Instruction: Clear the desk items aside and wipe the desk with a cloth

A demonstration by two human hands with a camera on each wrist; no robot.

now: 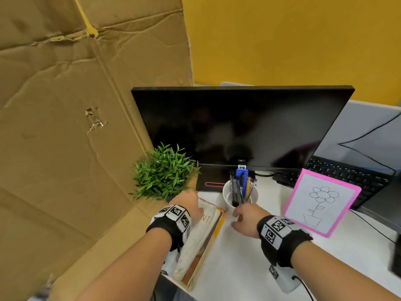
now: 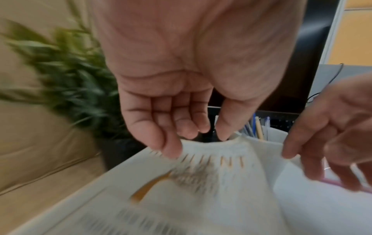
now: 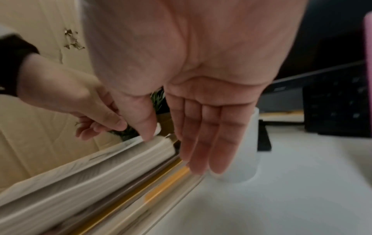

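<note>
Both wrist views are motion-blurred, so the print on the top book's cover is unreadable. At far left, creased cardboard (image 1: pixel 65 127) stands by the desk (image 1: pixel 249 268), partly behind the green plant (image 1: pixel 162 172). The left hand (image 1: pixel 186 205) hangs palm-down over the far end of the stack of books (image 1: pixel 204 242) at the desk's left edge, fingers loosely bent and holding nothing; whether the fingertips (image 2: pixel 171 149) touch the cover is unclear. The right hand (image 1: pixel 245 218), fingers straight and relaxed, hovers between the books and the white pen cup (image 1: pixel 239 197). Right of it leans a pink-framed flower drawing (image 1: pixel 321 203), before a keyboard (image 1: pixel 347 177).
</note>
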